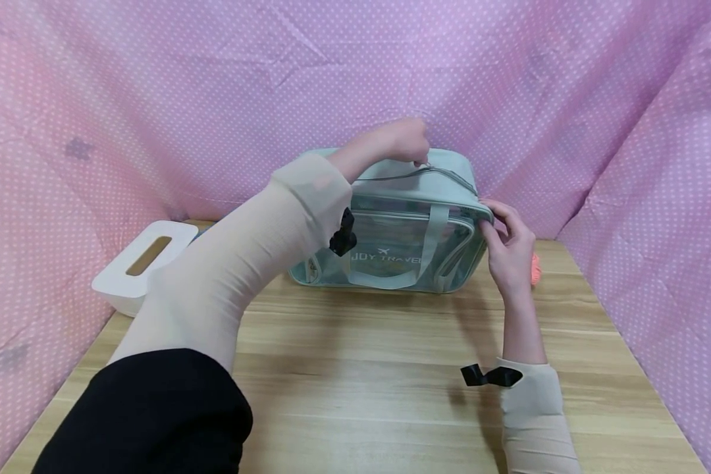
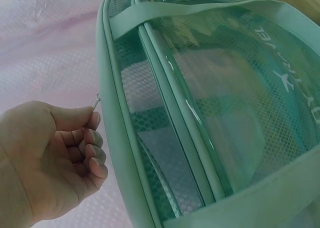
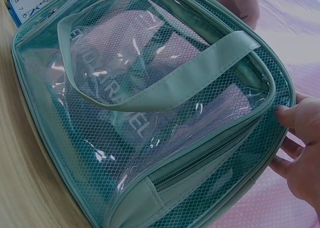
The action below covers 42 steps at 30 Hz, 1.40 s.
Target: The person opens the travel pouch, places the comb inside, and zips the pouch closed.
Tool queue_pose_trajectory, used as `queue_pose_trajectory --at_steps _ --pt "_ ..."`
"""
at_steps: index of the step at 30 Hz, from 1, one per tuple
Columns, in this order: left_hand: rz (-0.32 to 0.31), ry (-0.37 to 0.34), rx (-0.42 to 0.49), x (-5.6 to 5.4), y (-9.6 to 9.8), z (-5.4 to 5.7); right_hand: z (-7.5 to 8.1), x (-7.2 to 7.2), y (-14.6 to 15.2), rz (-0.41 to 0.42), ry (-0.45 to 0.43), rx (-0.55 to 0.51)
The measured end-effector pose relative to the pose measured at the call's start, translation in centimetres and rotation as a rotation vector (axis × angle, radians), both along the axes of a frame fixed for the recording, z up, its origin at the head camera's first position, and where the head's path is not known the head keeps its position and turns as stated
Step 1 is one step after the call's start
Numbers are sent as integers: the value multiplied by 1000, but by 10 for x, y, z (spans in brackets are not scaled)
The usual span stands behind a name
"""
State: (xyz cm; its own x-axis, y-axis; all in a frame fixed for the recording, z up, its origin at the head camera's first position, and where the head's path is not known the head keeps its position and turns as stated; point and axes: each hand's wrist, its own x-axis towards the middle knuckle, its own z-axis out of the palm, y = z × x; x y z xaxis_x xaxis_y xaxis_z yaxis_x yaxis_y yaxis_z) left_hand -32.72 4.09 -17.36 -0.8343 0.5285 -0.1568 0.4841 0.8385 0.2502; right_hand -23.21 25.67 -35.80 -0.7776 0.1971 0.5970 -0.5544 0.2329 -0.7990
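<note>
A mint-green travel bag (image 1: pixel 391 243) with clear mesh-lined panels and white "JOY TRAVEL" lettering stands upright at the back of the table. My left hand (image 1: pixel 404 141) reaches over its top and pinches a small zipper pull (image 2: pixel 96 102) between thumb and forefinger, the other fingers curled. Along the top, part of the zipper (image 1: pixel 450 176) shows as a dark line. At the bag's upper right corner my right hand (image 1: pixel 511 247) grips the edge, thumb on the front and fingers behind. A strap handle (image 3: pixel 165 95) hangs down across the front panel.
A white box (image 1: pixel 136 263) with a slot in its lid stands at the back left of the wooden table (image 1: pixel 355 382). Behind the right hand lies something coral-coloured (image 1: pixel 536 270). A blue-framed clock (image 3: pixel 27 3) is beside the bag. Pink dotted cloth (image 1: pixel 213 99) surrounds the table.
</note>
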Motion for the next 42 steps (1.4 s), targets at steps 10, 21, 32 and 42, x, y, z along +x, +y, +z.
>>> queue_pose_trajectory --at_steps 10,21,32,42 --pt "18 -33 67 0 -24 0 -1 -1 2 -1 19 19" --pt "6 14 86 2 -42 -1 0 -1 3 -4 9 26" --pt "32 -24 91 9 -61 4 0 1 3 -11 -3 36" --pt "26 -30 151 7 -75 3 1 1 2 4 4 28"
